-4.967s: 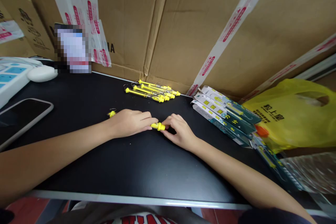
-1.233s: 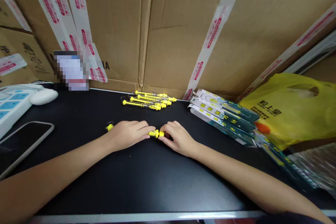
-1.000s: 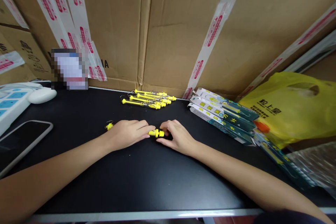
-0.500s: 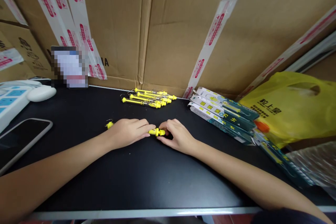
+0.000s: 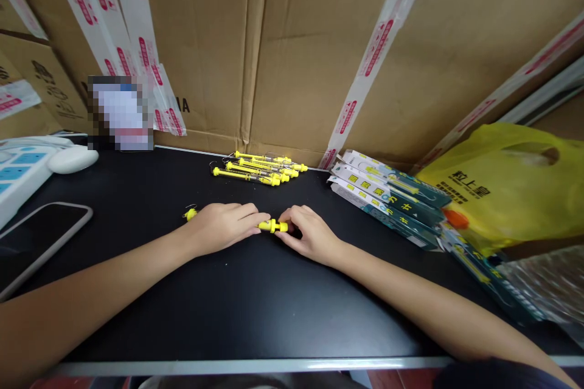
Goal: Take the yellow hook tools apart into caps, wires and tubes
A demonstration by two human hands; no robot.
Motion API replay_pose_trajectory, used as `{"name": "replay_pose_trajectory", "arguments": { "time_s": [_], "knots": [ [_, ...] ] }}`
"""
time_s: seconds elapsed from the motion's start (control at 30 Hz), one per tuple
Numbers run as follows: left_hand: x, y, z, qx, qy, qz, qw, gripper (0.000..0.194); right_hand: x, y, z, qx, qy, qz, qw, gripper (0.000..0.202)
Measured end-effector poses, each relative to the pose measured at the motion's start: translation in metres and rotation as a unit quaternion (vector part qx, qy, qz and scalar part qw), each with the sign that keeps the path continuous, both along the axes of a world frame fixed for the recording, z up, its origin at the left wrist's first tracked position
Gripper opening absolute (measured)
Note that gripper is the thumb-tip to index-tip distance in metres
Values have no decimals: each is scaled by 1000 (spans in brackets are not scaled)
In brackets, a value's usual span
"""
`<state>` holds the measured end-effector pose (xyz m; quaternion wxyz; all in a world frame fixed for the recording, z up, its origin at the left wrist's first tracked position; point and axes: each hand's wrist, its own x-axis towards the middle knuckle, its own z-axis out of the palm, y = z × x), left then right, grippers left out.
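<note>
My left hand (image 5: pixel 228 228) is closed round the clear-and-yellow tube of a spring scale (image 5: pixel 266 226), which lies sideways just over the black table. The scale's left end with its wire hook sticks out past my left wrist, and most of the tube is hidden under the palm. At the other end, my right hand (image 5: pixel 309 232) pinches the yellow end cap (image 5: pixel 283 227) between thumb and fingers. Behind the hands, several similar spring scales (image 5: pixel 258 170) lie in a loose row, hooks pointing left.
Printed spring-scale boxes (image 5: pixel 387 200) are stacked at the right, beside a yellow plastic bag (image 5: pixel 511 182) and clear plastic wrap (image 5: pixel 547 279). At the left lie a phone (image 5: pixel 41 243), a power strip (image 5: pixel 20 170) and a white rounded device (image 5: pixel 73 160). Large taped cardboard boxes (image 5: pixel 314 61) stand behind the table.
My right fingers have shifted slightly on the end cap, which now shows a little farther right and more in line with the tube. My left hand keeps its hold.
</note>
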<state>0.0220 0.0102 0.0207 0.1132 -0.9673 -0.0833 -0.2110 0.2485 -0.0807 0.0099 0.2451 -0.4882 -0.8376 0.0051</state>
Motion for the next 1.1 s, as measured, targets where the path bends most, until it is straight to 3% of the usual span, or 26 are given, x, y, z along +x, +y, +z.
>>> {"name": "replay_pose_trajectory", "arguments": {
  "time_s": [0.2,0.4,0.9,1.1],
  "knots": [
    [0,0,1,-11,-14,23,1000,28,2,3,-4,-19,56,-55,997,10],
    [-1,-1,1,-18,-10,20,1000,28,4,6,-4,-11,2,-128,992,22],
    [-1,0,0,-28,-9,32,999,28,0,3,2,-53,1,-117,992,19],
    [1,1,0,-67,-13,25,997,32,1,5,0,-39,10,-106,994,7]
  ]
}}
